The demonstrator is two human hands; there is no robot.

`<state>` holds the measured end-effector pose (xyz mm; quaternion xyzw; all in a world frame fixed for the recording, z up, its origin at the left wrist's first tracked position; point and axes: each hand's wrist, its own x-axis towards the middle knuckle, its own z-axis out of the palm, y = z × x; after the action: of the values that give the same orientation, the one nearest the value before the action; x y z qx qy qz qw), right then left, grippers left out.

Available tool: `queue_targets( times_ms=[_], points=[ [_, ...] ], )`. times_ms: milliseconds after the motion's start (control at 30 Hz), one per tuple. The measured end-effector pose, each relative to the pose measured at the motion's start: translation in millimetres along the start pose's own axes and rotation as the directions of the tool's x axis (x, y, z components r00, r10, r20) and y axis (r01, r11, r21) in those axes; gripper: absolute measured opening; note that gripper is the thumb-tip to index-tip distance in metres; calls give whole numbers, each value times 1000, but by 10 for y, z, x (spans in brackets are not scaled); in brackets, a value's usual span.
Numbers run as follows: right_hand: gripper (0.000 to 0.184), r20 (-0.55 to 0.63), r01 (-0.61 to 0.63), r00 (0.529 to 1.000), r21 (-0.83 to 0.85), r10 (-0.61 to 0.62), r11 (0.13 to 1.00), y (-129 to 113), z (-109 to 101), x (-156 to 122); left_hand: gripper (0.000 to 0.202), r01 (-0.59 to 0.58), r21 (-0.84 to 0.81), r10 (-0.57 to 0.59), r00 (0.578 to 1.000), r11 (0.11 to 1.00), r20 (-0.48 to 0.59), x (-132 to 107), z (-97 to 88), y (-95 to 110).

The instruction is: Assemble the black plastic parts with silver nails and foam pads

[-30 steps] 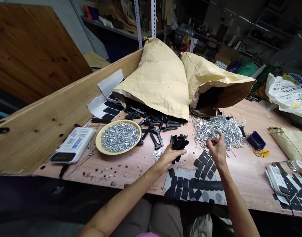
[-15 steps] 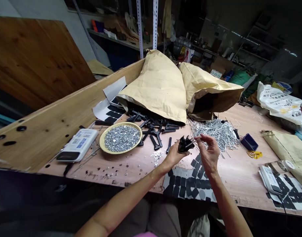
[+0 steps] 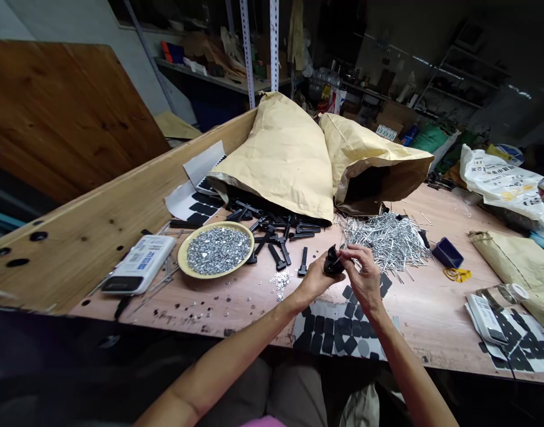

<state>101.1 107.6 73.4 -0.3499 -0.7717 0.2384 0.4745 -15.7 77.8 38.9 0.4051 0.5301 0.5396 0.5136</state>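
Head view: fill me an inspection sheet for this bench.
Surface: pinkish table, dark specks near front edge.
Parts: black piece in left hand; heaped metal pins; bowl of small metal bits; loose black bars.
Clutter: blue box, yellow bands, paper sacks.
Hands: left grips the piece; right hand close against it, grip unclear.
Cables: black cord by white device, left; thin cord at right.
Surroundings: wooden board left, metal posts behind.

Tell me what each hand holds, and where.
The left hand holds a black part around its lower portion; for the right hand, I can't tell.
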Motion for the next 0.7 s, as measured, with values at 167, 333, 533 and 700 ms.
queue_targets(
  times_ms=[167, 333, 533, 700],
  points=[
    [44, -106, -237, 965, 53, 242, 970, 115, -92, -118, 38, 127, -270, -127, 992, 954, 18, 19, -14, 6],
    [54, 148, -520, 854, 282, 499, 806, 297, 189, -366, 39, 74, -400, -79, 997, 913, 4, 20, 106, -75],
    [56, 70, -514, 838, 429, 540, 742, 242, 489, -416, 33, -60, 20, 62, 982, 998, -177, 103, 128, -105],
    [58, 22, -471, 842, 516, 539, 716, 262, 498, -387, 33, -29, -124, 29, 1000, 992, -1, 156, 47, -35]
  ],
)
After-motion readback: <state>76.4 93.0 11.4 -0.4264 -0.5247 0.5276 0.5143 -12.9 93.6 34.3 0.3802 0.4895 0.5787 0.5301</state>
